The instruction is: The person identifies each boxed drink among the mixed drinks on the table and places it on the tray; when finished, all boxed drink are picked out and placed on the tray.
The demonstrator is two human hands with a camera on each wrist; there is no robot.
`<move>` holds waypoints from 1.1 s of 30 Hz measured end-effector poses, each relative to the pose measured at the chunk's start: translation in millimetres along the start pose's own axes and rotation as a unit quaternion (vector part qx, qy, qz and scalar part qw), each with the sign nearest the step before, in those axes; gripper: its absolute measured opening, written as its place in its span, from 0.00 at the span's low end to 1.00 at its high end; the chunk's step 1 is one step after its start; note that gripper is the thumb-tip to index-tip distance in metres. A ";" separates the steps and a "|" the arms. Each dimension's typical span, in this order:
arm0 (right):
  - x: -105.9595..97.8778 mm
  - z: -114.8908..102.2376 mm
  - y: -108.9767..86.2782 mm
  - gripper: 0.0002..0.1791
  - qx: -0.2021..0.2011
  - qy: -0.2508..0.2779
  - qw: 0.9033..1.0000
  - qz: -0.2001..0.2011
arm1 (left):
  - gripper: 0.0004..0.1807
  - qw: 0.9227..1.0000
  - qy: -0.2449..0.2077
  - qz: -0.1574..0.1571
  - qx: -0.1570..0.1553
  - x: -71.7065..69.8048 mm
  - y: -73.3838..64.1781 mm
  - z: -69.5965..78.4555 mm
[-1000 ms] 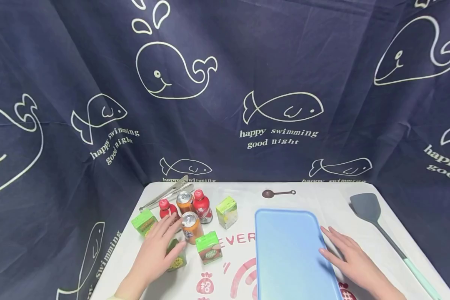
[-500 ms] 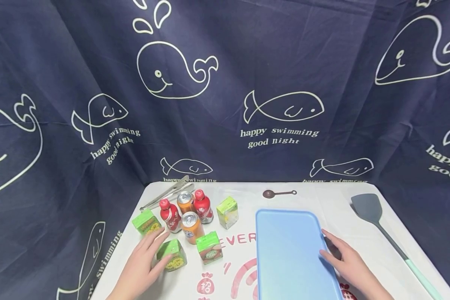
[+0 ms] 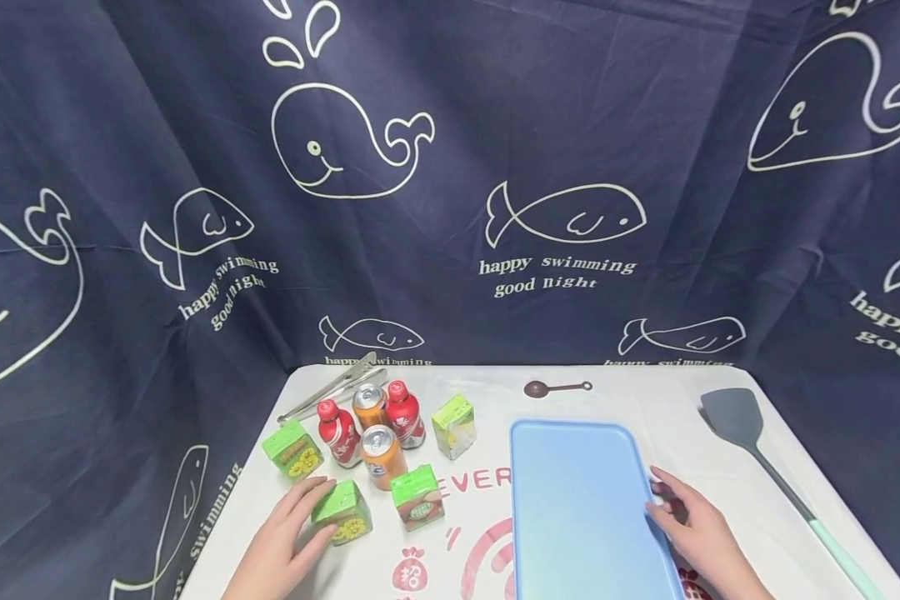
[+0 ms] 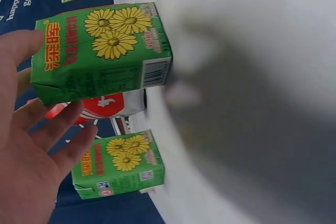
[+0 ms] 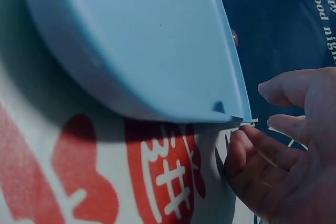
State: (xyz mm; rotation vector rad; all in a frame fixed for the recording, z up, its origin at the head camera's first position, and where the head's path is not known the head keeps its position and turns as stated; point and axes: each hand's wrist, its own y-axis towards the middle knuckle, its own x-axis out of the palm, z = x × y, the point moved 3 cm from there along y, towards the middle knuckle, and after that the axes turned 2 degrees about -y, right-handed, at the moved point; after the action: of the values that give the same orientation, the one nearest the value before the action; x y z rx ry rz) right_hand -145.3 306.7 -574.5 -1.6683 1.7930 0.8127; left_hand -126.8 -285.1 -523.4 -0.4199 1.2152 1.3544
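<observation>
At the lower left in the head view, my left hand reaches round a green drink carton printed with yellow flowers. The left wrist view has the thumb over the near top edge of this upright carton and the other fingers extended past its far side. Firm contact cannot be told. My right hand is beside the right edge of a light blue tray. In the right wrist view, some fingers of that hand are bent close to the tray's rim, while others extend apart from it.
Behind the carton stand two orange soda cans, two red bottles and more cartons. Metal tongs lie at the back left, a brown measuring spoon at the back. A grey spatula lies right.
My left hand has drawn back from above the bottles and cans and come down to the near flower-printed carton. My right hand has shifted slightly toward me along the tray's edge, its fingers bending more.
</observation>
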 end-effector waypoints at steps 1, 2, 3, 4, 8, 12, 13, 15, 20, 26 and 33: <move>-0.4 0.5 -0.9 0.33 0.000 0.000 1.000 0.006 | 0.33 1.000 -0.003 0.000 -0.002 0.8 -0.8 -0.7; -0.8 1.0 -1.3 0.33 0.002 -0.002 1.000 0.010 | 0.33 1.000 -0.004 0.000 -0.004 1.5 -1.7 -1.3; -1.3 1.2 -1.9 0.32 0.004 -0.002 1.000 0.012 | 0.34 1.000 -0.007 0.001 -0.006 2.2 -2.7 -2.2; -1.7 1.5 -2.1 0.31 0.006 -0.001 1.000 0.013 | 0.34 1.000 -0.012 0.002 -0.008 2.6 -3.6 -3.1; -2.7 2.4 -2.1 0.30 0.027 0.002 1.000 0.001 | 0.35 0.999 -0.035 0.014 0.000 4.3 -6.1 -6.8; -2.1 4.5 -1.2 0.31 0.053 0.027 0.998 -0.022 | 0.35 0.999 -0.040 0.020 0.001 6.1 -7.6 -9.8; -1.9 5.1 -1.0 0.31 0.057 0.032 0.998 -0.027 | 0.35 0.999 -0.038 0.021 0.000 6.7 -7.9 -10.5; -1.3 6.7 -0.9 0.32 0.059 0.041 0.997 -0.034 | 0.34 0.999 -0.037 0.027 -0.004 7.8 -8.2 -10.7; -0.9 12.0 -2.0 0.31 0.041 0.061 0.997 -0.027 | 0.32 0.998 -0.055 0.039 -0.016 12.6 -6.9 -9.2; 0.0 15.9 -3.3 0.30 0.020 0.090 0.996 -0.010 | 0.30 0.992 -0.103 0.034 -0.068 18.6 -7.8 -9.1; 2.8 16.3 -3.5 0.31 0.022 0.102 0.994 -0.015 | 0.29 0.980 -0.169 0.043 -0.100 21.7 -11.9 -12.8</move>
State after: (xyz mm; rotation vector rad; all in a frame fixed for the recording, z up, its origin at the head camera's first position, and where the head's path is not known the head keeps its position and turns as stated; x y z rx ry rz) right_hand -142.1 316.8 -587.6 -1.7989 1.9025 0.6022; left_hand -126.5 -287.7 -551.1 -0.2641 0.8285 1.5567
